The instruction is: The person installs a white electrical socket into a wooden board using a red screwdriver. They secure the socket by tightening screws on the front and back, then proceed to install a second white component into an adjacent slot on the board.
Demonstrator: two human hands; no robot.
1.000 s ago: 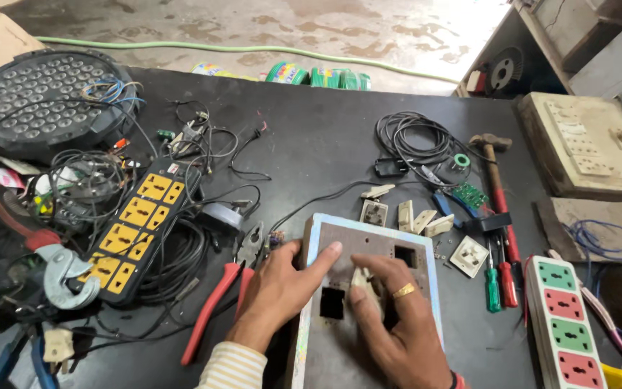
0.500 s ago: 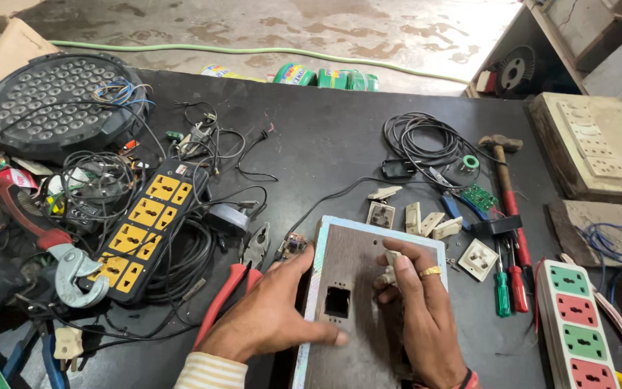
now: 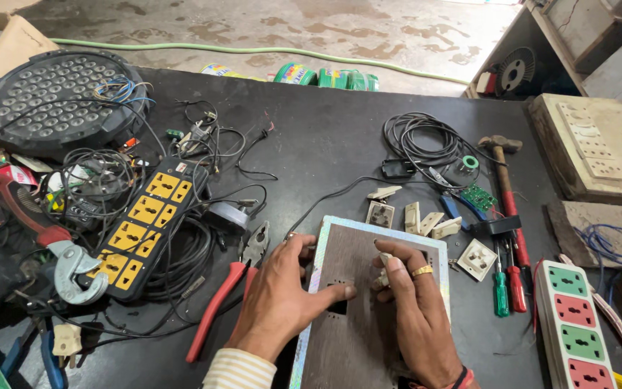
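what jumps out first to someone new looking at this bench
Two hands, the left hand and right hand, press on a brown panel with cut-out holes at the near edge of the black table. To their left lie red pliers and a black power strip with yellow sockets; a round lamp sits at the far left.

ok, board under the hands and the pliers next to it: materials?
Board: looks like brown laminate or wood-grain sheet, matte, with a shiny pale edge band; cutouts show clean edges. Pliers: dull grey metal jaws, glossy red handle sleeves, probably plastic or rubber.
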